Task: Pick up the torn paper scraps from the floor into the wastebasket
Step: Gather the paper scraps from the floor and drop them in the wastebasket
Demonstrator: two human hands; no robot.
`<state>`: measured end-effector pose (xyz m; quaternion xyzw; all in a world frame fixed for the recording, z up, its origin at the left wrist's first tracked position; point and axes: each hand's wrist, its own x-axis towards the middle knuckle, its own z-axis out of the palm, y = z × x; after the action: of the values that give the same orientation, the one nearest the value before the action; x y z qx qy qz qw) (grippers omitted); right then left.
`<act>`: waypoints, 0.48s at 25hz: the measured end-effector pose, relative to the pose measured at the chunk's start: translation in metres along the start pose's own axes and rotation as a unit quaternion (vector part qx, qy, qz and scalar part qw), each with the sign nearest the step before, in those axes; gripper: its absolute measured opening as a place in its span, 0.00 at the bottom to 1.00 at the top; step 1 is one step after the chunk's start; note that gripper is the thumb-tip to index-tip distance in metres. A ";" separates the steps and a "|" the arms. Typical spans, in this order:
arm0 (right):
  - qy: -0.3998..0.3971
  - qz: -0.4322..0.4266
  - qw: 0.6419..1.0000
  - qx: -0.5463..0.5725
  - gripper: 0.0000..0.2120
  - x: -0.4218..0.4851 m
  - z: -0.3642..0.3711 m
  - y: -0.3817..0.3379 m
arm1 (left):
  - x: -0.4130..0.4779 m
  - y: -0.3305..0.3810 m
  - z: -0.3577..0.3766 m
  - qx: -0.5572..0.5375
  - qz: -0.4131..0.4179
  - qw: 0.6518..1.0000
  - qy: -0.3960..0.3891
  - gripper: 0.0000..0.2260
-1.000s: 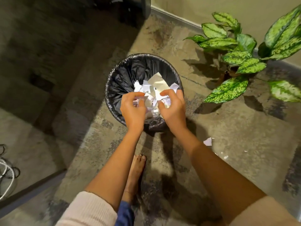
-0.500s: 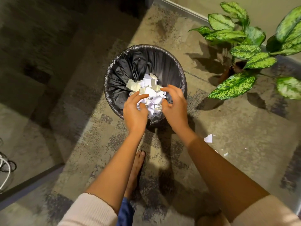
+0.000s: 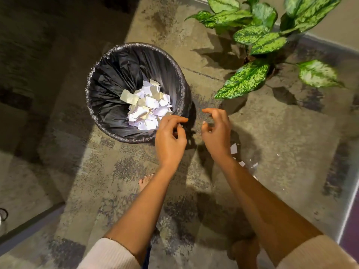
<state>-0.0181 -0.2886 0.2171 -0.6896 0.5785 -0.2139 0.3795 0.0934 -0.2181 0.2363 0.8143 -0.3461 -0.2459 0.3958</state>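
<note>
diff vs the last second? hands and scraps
Both hands let go: the left hand and right hand, which held a bundle of torn white paper scraps over the round black-lined wastebasket, now hang empty, fingers loosely curled, drawn back past its near rim. The bundle now lies inside the liner. Unchanged: loose white scraps on the floor by the right wrist, green speckled plant.

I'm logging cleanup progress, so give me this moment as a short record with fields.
wastebasket: black liner, upright on the floor
scraps in basket: white pile at the bottom
left hand: empty, fingers loosely curled, at the basket's near rim
right hand: empty, open, beside the basket
scraps on floor: a few white pieces right of the right wrist
plant: far right of the basket
</note>
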 end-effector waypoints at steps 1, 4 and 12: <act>-0.001 0.011 1.000 -0.011 0.16 -0.006 -0.006 0.015 | -0.006 0.001 0.009 0.004 0.008 1.000 -0.008 0.12; 0.004 0.060 0.998 -0.027 0.17 -0.028 -0.025 0.067 | -0.023 -0.003 0.043 0.016 0.024 0.999 -0.046 0.11; -0.028 0.184 0.981 -0.062 0.18 -0.097 -0.060 0.201 | -0.074 -0.047 0.141 0.089 0.039 0.974 -0.204 0.12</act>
<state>-0.2136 -0.2209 0.1133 -0.5993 0.6967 -0.0845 0.3850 -0.0318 -0.2080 0.1274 0.7647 -0.4720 -0.3591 0.2520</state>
